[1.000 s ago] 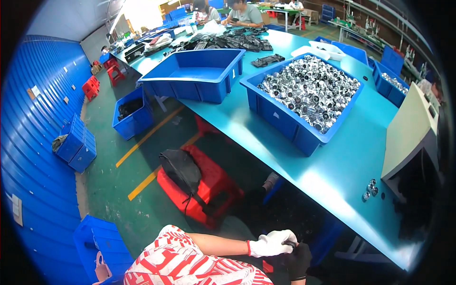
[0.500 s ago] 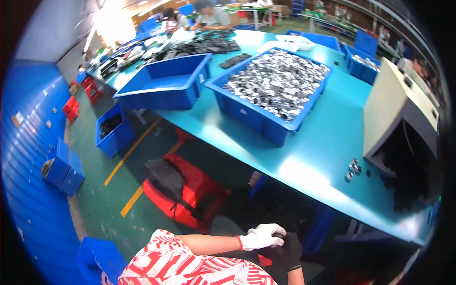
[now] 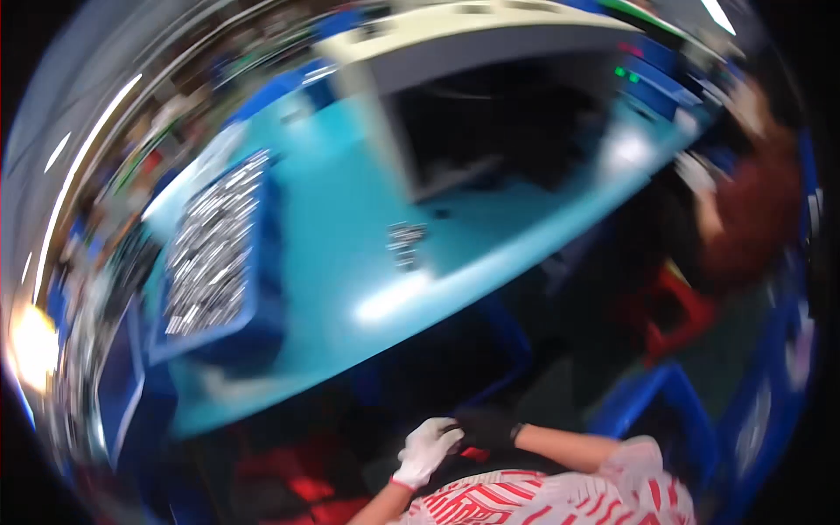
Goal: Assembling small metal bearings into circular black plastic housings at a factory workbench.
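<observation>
My left hand [image 3: 429,451] wears a white glove with a red-edged cuff. It is in front of my body, below the table edge, with its fingers curled closed around something too small and dark to make out. Touching its fingertips from the right is my right hand [image 3: 490,429], in a black glove. Its fingers merge with the dark background, so their pose does not show. On the teal table [image 3: 324,219], a few small shiny metal parts [image 3: 406,243] lie in a group beyond my hands, blurred by motion.
A blue bin [image 3: 269,293] full of shiny metal pieces stands on the table at left. A large cream housing with a dark opening [image 3: 499,131] stands at the far side. Another person [image 3: 757,210] is at the right, near a red stool [image 3: 669,311]. A blue crate [image 3: 643,402] is behind my right arm.
The view has swung to the right, so the metal-filled bin now appears at left and the cream housing near the middle. My hands stay together in front of my body.
</observation>
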### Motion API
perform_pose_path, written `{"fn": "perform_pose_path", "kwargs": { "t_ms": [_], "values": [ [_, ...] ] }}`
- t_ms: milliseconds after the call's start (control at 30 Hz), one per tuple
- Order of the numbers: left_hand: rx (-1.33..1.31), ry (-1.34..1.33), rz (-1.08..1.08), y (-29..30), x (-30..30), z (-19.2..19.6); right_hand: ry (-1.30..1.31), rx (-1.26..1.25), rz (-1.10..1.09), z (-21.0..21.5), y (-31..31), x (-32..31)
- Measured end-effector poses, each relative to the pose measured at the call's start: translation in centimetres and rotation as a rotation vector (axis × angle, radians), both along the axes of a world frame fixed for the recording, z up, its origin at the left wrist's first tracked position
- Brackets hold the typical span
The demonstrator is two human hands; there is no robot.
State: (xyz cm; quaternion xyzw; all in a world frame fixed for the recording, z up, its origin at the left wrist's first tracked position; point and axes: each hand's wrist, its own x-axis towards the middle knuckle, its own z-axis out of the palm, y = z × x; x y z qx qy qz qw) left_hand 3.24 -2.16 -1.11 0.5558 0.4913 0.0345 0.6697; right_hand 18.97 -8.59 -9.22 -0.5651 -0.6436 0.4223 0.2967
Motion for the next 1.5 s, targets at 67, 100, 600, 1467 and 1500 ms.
{"fn": "perform_pose_path", "kwargs": {
  "t_ms": [67, 100, 600, 1467, 1500],
  "values": [
    [0.323, 0.092, -0.032, -1.2, -0.9, -3.1, -0.127, -0.035, 0.024, 2.5, 0.3, -0.4],
    [0.427, 0.042, 0.007, -1.6, -1.2, -4.0, -0.063, 0.017, 0.019, 3.3, 0.1, -0.4],
    [0.571, 0.002, -0.247, -2.1, 0.1, -1.7, -0.023, -0.264, -0.077, 5.1, -1.8, 0.0],
    [-0.333, -0.418, 0.459, 0.1, -0.7, -4.6, 0.798, -0.21, -0.349, 4.2, -0.3, -1.4],
    [-0.324, -0.467, 0.397, 0.9, 0.4, -2.8, 0.827, -0.075, -0.404, 3.2, 0.2, -0.8]
  ]
}}
